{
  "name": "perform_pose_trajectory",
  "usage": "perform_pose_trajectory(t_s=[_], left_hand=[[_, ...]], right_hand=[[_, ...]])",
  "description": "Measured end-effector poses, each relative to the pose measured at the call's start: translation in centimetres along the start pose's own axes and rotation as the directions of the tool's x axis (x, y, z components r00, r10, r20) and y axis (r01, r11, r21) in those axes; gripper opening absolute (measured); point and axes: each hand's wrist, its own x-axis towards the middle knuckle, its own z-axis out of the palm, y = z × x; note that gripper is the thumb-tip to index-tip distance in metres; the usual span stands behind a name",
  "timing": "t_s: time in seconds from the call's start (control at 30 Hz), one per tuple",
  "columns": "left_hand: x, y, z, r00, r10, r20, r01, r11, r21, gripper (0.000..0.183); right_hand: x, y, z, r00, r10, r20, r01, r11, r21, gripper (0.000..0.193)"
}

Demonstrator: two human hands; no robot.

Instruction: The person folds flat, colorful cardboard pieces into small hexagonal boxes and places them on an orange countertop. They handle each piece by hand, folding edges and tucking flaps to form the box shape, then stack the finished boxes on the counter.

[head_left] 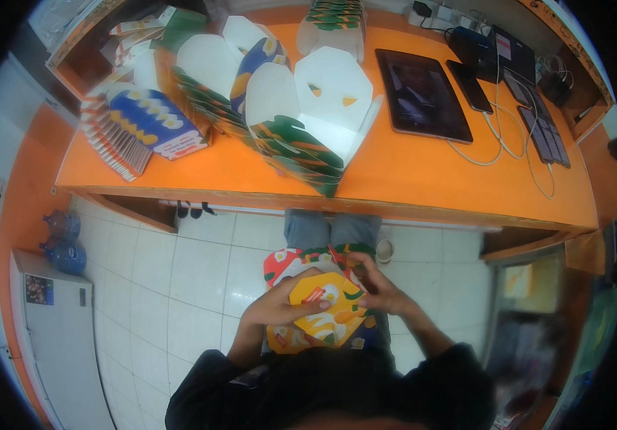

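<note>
A yellow printed takeaway box (328, 315) with egg and leaf patterns is held over my lap. My left hand (277, 304) grips its left side, the thumb lying across the printed face. On the box's right edge my right hand (380, 287) is closed, fingers bent around the border near a red flap. Part of the fingers of both hands is hidden behind the cardboard. More printed cardboard in red (281, 264), green and blue shows around and beneath the box on my lap.
Ahead is an orange desk (251, 179) bearing nested open boxes (297, 154), stacked flat cartons (158, 125), a tablet (423, 93), phones (469, 84) and white cables. A small white fridge (58, 337) and blue water bottles (65, 244) stand at the left.
</note>
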Motion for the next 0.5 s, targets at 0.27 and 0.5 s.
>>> perform_pose_trajectory(t_s=[0.27, 0.5], left_hand=[[0.2, 0.0, 0.5, 0.997, 0.056, -0.044, -0.054, 0.998, 0.043, 0.033], [0.8, -1.2, 0.5, 0.986, 0.083, -0.148, -0.109, 0.977, -0.182, 0.039]], right_hand=[[0.8, -2.4, 0.1, 0.974, -0.206, -0.096, 0.166, 0.933, -0.320, 0.093], [1.5, -3.3, 0.7, 0.952, -0.271, -0.143, 0.202, 0.906, -0.373, 0.097]])
